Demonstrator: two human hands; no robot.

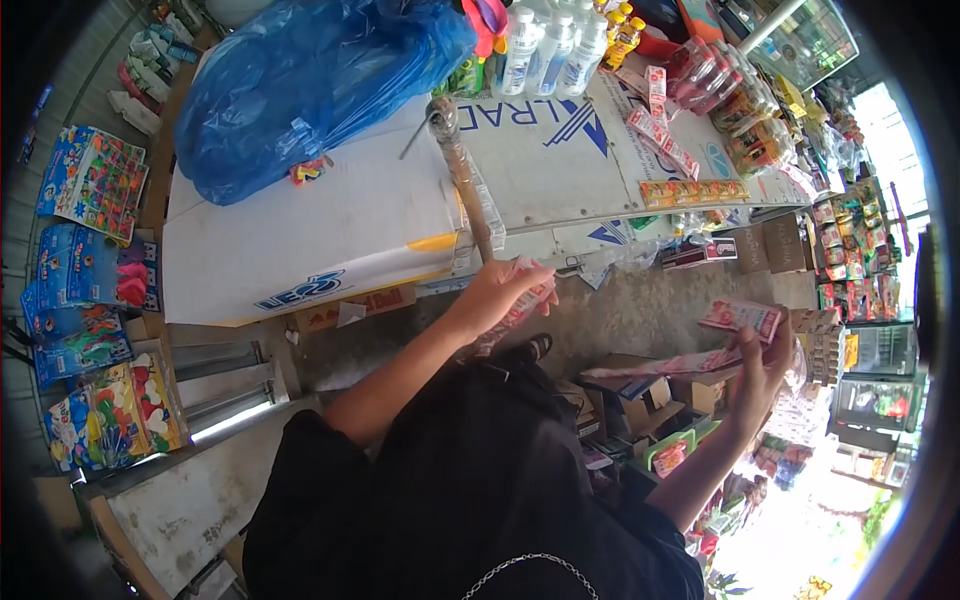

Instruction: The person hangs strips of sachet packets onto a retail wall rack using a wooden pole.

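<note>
The fingers of the left hand are grasping a pink packet strip, part of which is hanging below the palm. The fingers of the right hand are grasping a second strip — its folded end is showing above the thumb, and a length is extending leftward over open boxes. Whether the two strips are joining behind the body is not clear.

A stick is sloping down from the tabletop toward the left hand; whether the hand is touching it cannot be told. On the lettered board, white-capped bottles are standing upright, and loose pink strips are lying near wrapped red bottles. A row of orange sachets is lying along the near edge. To the left, a blue bag is resting on a white carton.
</note>
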